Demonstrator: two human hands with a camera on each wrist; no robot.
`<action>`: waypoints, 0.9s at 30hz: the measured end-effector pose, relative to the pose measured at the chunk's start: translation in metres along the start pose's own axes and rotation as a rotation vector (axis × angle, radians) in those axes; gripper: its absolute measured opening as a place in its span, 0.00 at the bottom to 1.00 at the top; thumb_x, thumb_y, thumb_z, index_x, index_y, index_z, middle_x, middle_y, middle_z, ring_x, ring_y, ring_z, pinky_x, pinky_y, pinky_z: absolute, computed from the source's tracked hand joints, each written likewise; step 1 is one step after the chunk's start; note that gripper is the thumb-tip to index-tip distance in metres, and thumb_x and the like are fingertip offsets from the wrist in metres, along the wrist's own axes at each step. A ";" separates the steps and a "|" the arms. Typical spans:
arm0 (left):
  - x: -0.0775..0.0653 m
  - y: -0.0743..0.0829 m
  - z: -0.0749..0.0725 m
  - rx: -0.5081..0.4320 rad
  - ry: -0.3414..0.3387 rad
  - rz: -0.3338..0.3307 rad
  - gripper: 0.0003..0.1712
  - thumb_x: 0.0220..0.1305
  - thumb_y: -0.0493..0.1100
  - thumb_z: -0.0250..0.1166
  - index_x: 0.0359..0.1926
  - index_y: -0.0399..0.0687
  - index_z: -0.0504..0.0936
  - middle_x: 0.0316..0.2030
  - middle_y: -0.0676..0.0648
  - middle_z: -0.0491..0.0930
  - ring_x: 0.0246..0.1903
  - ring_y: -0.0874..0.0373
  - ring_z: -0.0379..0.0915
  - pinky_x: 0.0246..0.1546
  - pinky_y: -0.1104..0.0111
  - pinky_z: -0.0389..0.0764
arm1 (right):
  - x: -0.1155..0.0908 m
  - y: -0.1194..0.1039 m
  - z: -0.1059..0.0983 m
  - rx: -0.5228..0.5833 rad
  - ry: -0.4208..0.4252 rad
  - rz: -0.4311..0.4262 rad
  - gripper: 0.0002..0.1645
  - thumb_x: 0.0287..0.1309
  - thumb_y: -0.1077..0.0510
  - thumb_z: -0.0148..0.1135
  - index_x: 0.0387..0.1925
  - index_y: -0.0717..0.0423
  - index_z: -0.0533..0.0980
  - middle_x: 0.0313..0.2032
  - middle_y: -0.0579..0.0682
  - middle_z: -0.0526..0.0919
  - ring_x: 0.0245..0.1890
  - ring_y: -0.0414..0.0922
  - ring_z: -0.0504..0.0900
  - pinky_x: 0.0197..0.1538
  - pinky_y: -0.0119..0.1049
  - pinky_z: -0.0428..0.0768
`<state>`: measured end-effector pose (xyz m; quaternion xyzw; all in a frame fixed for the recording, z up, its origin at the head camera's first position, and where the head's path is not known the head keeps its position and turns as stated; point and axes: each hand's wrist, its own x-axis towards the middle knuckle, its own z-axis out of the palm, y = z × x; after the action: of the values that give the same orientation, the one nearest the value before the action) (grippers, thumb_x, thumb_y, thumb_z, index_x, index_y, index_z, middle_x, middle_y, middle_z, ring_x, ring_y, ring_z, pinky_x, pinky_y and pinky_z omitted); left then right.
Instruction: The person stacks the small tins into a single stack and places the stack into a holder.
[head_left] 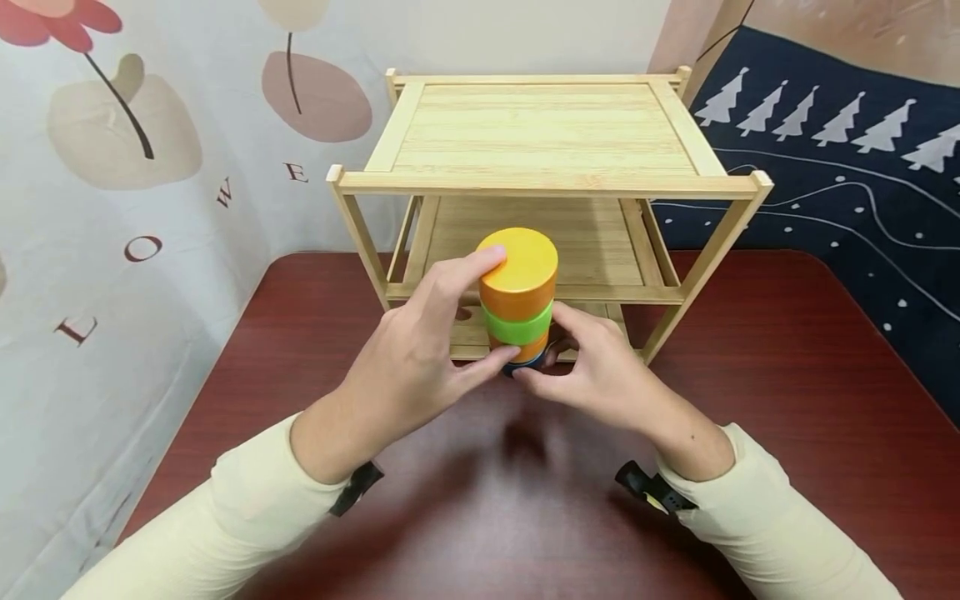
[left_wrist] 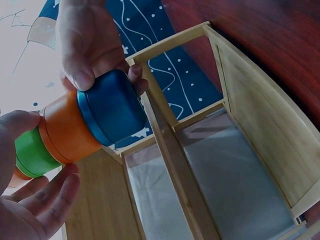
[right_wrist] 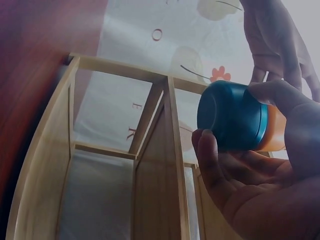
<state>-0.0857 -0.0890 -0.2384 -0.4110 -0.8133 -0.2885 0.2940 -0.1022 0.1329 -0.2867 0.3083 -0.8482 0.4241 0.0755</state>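
Both hands hold an upright stack of round, smooth canisters in front of the wooden rack. At the top is an orange canister (head_left: 519,302) with a yellow-orange upper face, above a green canister (head_left: 519,327). Below come another orange canister (left_wrist: 70,127) and a dark blue canister (left_wrist: 117,107) at the bottom. My left hand (head_left: 405,346) grips the upper part, its index finger at the top rim and its thumb lower down on the near side. My right hand (head_left: 603,367) grips the blue canister from the right, fingers and thumb curled about it.
A light wooden rack (head_left: 555,182) with several shelves stands just behind the hands on the dark red table (head_left: 300,333). A pale patterned cloth (head_left: 187,167) hangs at the left and back, a navy cloth with white trees (head_left: 825,175) at the right.
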 end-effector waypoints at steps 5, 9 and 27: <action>0.005 0.000 -0.002 0.014 0.011 0.031 0.47 0.53 0.39 0.77 0.68 0.42 0.59 0.56 0.40 0.74 0.45 0.54 0.81 0.46 0.69 0.83 | 0.002 -0.002 -0.002 0.014 0.003 0.003 0.29 0.47 0.58 0.77 0.52 0.53 0.76 0.39 0.43 0.86 0.33 0.37 0.83 0.39 0.34 0.84; 0.007 0.000 -0.003 0.022 0.011 0.042 0.46 0.53 0.40 0.77 0.69 0.44 0.60 0.55 0.40 0.74 0.43 0.54 0.79 0.45 0.68 0.82 | 0.003 -0.004 -0.005 0.007 0.003 0.009 0.29 0.47 0.57 0.77 0.52 0.53 0.76 0.38 0.43 0.86 0.32 0.37 0.83 0.39 0.34 0.84; 0.024 0.000 -0.009 0.013 0.023 0.113 0.43 0.59 0.43 0.74 0.68 0.41 0.60 0.55 0.38 0.74 0.49 0.53 0.77 0.51 0.69 0.81 | 0.005 -0.017 -0.020 -0.019 0.013 0.008 0.29 0.47 0.57 0.77 0.52 0.53 0.76 0.37 0.43 0.85 0.30 0.39 0.82 0.37 0.31 0.82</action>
<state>-0.0954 -0.0836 -0.2148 -0.4510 -0.7871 -0.2710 0.3218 -0.0994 0.1379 -0.2611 0.3014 -0.8530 0.4182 0.0823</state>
